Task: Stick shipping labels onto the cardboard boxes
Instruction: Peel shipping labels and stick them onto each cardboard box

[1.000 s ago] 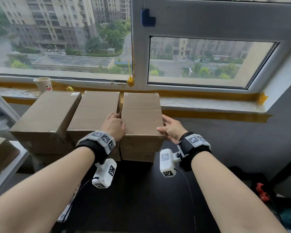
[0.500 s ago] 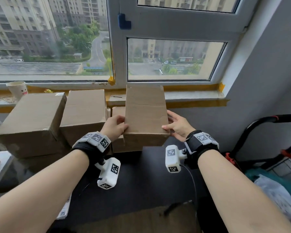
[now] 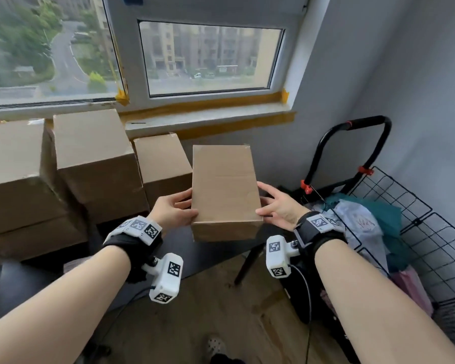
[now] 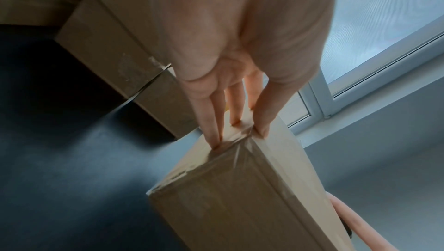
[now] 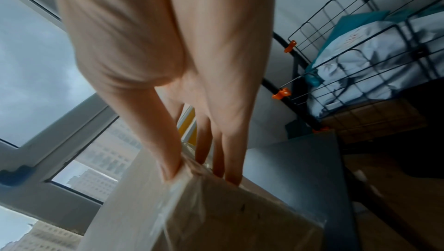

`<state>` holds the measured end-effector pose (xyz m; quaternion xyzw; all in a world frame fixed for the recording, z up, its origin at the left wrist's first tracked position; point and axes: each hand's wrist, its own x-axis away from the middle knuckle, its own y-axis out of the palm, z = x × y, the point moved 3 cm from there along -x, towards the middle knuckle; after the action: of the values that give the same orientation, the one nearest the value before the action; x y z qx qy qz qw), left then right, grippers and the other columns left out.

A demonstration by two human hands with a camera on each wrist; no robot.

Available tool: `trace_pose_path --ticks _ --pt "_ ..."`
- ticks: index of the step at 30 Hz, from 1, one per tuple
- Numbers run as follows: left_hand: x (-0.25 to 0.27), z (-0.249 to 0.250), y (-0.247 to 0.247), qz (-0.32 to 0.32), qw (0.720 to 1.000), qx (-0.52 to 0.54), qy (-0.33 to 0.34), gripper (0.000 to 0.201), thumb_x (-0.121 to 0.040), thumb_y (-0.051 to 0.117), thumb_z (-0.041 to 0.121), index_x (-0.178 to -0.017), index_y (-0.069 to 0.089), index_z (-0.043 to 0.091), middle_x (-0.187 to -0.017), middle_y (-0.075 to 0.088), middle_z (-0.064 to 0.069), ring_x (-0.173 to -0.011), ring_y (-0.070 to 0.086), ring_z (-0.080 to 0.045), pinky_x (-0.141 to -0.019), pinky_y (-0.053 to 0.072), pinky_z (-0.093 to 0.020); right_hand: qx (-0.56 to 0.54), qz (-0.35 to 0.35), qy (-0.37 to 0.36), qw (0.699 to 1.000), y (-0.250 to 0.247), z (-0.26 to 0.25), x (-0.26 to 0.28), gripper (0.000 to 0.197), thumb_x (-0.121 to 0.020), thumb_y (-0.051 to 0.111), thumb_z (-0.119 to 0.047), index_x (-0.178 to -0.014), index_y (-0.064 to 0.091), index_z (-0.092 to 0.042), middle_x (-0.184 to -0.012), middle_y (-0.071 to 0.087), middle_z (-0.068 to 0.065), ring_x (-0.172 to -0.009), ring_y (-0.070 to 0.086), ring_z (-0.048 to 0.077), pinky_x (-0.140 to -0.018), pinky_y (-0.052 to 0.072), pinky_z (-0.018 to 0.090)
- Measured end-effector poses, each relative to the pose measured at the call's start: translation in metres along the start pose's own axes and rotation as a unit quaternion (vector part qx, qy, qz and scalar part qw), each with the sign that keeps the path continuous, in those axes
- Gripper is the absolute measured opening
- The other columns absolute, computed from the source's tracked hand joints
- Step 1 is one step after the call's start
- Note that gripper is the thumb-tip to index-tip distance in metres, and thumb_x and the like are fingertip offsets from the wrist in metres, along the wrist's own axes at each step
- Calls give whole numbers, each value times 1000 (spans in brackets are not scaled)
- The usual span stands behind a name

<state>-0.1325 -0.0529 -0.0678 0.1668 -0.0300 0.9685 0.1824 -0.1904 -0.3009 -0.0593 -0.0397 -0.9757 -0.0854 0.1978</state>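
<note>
The left hand's fingers point(image 4: 213, 122) lie long and nearly straight down the left side of a cardboard box point(image 3: 225, 190), tips pressed on a strip of clear tape at its edge, while the thumb point(image 3: 187, 214) lies on the top face near the near-left corner. The left hand point(image 3: 172, 210) thus clasps the box from the left. The right hand point(image 3: 276, 206) mirrors it: its fingers point(image 5: 230, 160) run straight down the right side, and its thumb point(image 5: 165, 152) presses the top edge where shiny tape wraps the corner. The box is held between the two hands, lifted clear of the black tabletop point(image 3: 208, 253), above its right end.

No label or readable print shows on the box; its top is plain brown, matte, with a faint flap seam across the middle. The wrist bands point(image 3: 139, 228) carry black-and-white square code markers, no words.

To the left, more cardboard boxes stand along the tabletop's far edge against the window sill point(image 3: 208, 118): a small one point(image 3: 163, 164) just beside the held box, a taller one point(image 3: 95, 158) next to it, and a big one point(image 3: 16, 174) at the left edge. Yellow tape runs along the sill.

To the right, past the tabletop's right edge, stands a black wire cart point(image 3: 415, 232) with orange clips, holding white and teal bags point(image 3: 363, 222). Wooden floor point(image 3: 234, 324) lies open below the held box.
</note>
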Motion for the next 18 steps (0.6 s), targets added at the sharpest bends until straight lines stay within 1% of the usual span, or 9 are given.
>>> trace_pose_path --ticks 1,3,4,5,7,10,13,15,18 --pt "1 -10 0 2 1000 -11 -7 62 -83 61 -9 -139 44 11 -110 63 -9 -84 61 -16 -71 56 -25 -1 6 6 1000 0 9 4 80 -81 44 25 -144 33 -22 -128 53 19 -94 59 25 -67 55 30" --pt "3 -29 -2 -2 1000 -16 -26 63 -83 61 -9 -139 43 13 -110 64 -9 -80 59 -15 -63 54 -20 0 11 24 1000 2 28 8 79 -81 44 25 -144 33 -22 -124 55 17 -91 60 23 -64 56 27" --pt "5 -38 -4 -3 999 -18 -35 63 -83 61 -9 -139 43 13 -111 64 -9 -80 59 -15 -61 54 -19 2 12 35 999 4 38 8 79 -81 44 25 -144 33 -22 -124 56 15 -91 60 22 -66 55 28" --pt "7 -46 -7 -2 999 -16 -43 62 -83 60 -9 -139 43 13 -112 64 -10 -83 59 -17 -62 54 -20 6 9 44 999 8 47 7 79 -81 44 24 -145 32 -22 -124 57 14 -93 60 22 -69 54 29" --pt "10 -61 -16 3 998 -10 -59 61 -84 58 -10 -138 44 13 -113 64 -11 -93 59 -20 -68 53 -22 15 5 59 998 16 64 4 80 -82 45 23 -146 30 -23 -130 56 12 -97 60 22 -73 53 30" --pt "14 -80 -32 12 997 6 -78 61 -84 57 -12 -138 45 13 -122 62 -13 -99 58 -20 -70 51 -23 21 0 69 997 31 84 -5 82 -81 44 24 -147 29 -23 -138 52 10 -106 57 24 -77 50 32" --pt "15 -95 -46 25 996 24 -84 63 -83 55 -16 -138 44 13 -131 58 -13 -101 57 -21 -75 48 -28 40 7 69 997 46 95 -19 83 -80 41 27 -147 29 -20 -141 49 10 -112 56 27 -73 50 30" --pt "16 -101 -52 36 995 26 -84 66 -82 54 -18 -139 43 14 -133 56 -11 -99 58 -18 -72 46 -27 57 11 67 996 54 100 -29 82 -79 41 28 -146 30 -17 -141 49 10 -119 54 30 -70 50 29" --pt "15 -106 -58 53 994 38 -86 69 -82 51 -21 -140 41 14 -135 53 -11 -99 58 -15 -65 46 -22 72 18 65 995 61 104 -44 79 -78 43 28 -144 33 -12 -143 47 10 -125 51 30 -75 50 31"
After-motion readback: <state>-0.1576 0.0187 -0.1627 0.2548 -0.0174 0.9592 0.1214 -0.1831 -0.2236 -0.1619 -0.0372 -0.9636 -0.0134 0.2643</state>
